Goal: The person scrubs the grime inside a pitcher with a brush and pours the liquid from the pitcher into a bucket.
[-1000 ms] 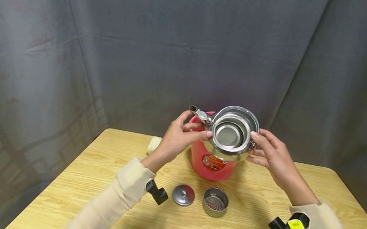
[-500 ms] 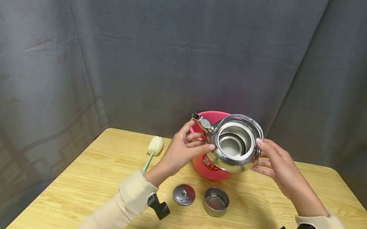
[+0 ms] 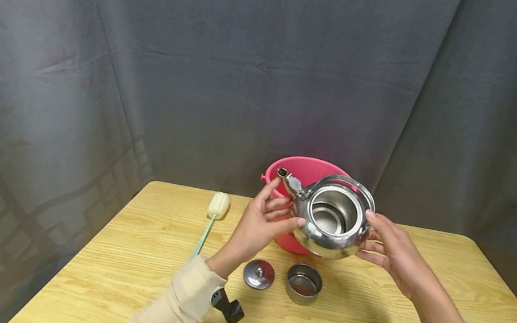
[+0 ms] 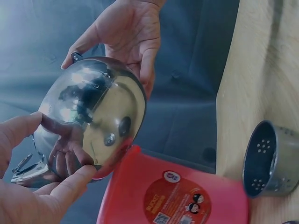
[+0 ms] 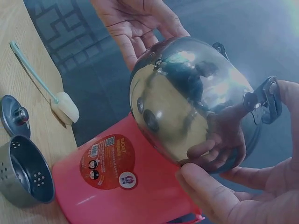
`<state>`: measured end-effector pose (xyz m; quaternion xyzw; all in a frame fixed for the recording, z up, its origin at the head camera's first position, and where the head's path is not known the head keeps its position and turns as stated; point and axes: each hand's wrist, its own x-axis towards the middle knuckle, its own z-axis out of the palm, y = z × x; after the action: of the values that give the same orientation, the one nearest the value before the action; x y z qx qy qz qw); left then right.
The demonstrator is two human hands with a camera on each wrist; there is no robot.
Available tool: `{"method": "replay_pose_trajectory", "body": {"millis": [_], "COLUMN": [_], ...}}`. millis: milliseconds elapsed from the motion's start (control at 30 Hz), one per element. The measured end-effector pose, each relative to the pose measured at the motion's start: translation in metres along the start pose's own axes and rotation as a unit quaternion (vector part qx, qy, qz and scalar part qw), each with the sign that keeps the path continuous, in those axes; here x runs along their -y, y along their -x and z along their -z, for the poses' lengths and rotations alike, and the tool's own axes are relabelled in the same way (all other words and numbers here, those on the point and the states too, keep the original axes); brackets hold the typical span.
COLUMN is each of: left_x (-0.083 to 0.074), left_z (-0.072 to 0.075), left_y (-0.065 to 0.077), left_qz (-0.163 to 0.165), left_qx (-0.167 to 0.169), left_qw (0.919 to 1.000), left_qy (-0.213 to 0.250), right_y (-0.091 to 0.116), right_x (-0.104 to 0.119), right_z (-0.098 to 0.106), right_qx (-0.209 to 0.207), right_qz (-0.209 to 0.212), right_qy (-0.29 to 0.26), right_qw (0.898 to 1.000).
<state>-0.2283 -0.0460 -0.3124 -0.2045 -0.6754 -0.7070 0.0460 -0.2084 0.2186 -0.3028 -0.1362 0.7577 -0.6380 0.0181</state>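
A shiny steel teapot (image 3: 324, 242) with no lid on is held up in front of the pink bucket (image 3: 307, 165), its open mouth tipped toward the head camera. My left hand (image 3: 260, 222) grips it on the spout side, thumb on the front of the body and fingers behind near the spout. On the opposite side my right hand (image 3: 391, 245) holds the body by the handle joint, thumb close to the rim. The wrist views show the rounded body (image 4: 93, 107) between both hands. Below on the table lie the knobbed lid (image 3: 259, 274) and a perforated steel strainer cup (image 3: 304, 284).
A sponge brush (image 3: 219, 205) with a thin green handle lies at the back left of the wooden table (image 3: 126, 265). The bucket stands near the table's back edge, before a grey curtain (image 3: 264, 70).
Both hands have lowered the teapot toward the person and slightly right. More of the bucket's opening and the brush's green handle now show.
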Motion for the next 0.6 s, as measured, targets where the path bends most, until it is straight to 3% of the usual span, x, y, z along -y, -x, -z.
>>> {"method": "replay_pose_trajectory", "body": {"millis": [267, 600], "left_x": [0.012, 0.024], "left_z": [-0.009, -0.019], "left_y": [0.010, 0.020], "left_qz": [0.002, 0.000], "left_qx": [-0.009, 0.005], "left_qw": [1.0000, 0.9997], "left_qy": [0.002, 0.024], "right_y": [0.011, 0.027], "right_x": [-0.013, -0.028], "right_z": [0.000, 0.002], "right_qx": [-0.007, -0.007], "right_qz": [-0.021, -0.033], "right_qy": [0.013, -0.002], "right_qw": [1.000, 0.999]}}
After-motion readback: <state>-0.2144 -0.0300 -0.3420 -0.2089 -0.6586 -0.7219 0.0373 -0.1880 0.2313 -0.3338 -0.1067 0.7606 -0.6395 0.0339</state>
